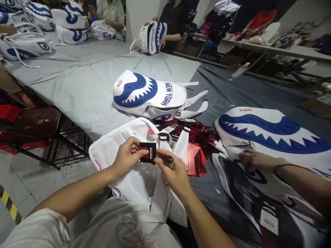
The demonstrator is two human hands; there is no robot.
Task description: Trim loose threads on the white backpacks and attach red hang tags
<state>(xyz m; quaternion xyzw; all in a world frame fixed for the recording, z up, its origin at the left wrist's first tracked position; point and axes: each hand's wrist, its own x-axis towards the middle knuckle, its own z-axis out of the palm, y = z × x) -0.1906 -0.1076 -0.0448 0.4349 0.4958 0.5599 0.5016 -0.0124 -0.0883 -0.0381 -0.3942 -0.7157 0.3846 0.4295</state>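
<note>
Together, near the edge of grey table (85, 81), with bare room beyond, pinched black card (146, 156) by left hand (126, 154) and right hand (176, 173), above white backpack (108, 146) with contents hidden.

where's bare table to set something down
Bare table lies between the middle bag and left bags, and between middle bag and far bag. Crowded around the left hand and right hand: near bag, red pile, right bag.

Person's left arm (90, 187) reaches in from eight o'clock, right arm (201, 213) from five; left hand (128, 153) and right hand (172, 169) close together, fingers (133, 141) bent and pinching.
</note>
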